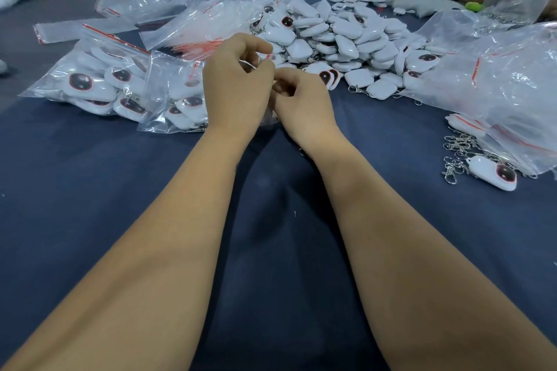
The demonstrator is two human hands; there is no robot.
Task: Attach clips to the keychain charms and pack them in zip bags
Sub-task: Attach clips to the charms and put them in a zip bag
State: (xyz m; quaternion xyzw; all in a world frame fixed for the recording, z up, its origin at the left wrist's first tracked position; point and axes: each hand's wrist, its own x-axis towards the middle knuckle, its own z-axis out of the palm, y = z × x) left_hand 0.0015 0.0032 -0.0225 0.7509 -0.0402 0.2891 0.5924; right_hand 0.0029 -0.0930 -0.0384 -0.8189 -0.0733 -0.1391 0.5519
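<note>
Just in front of the pile of white keychain charms (340, 39), the left hand (238, 90) and right hand (304, 105) meet, fingers curled, pinching the red-striped top of a clear zip bag (266, 57) between them. Filled zip bags (120, 84) lie left of the pile, loose metal clips (458, 153) to its right.

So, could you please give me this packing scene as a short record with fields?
surface: dark blue cloth
left hand: fingers curled, pinching a small zip bag by its red strip
right hand: fingers curled at the same bag; contents hidden
loose charms: large white pile behind the hands
filled bags: left of the hands
spare clips: heap at right, beside a single charm
</note>
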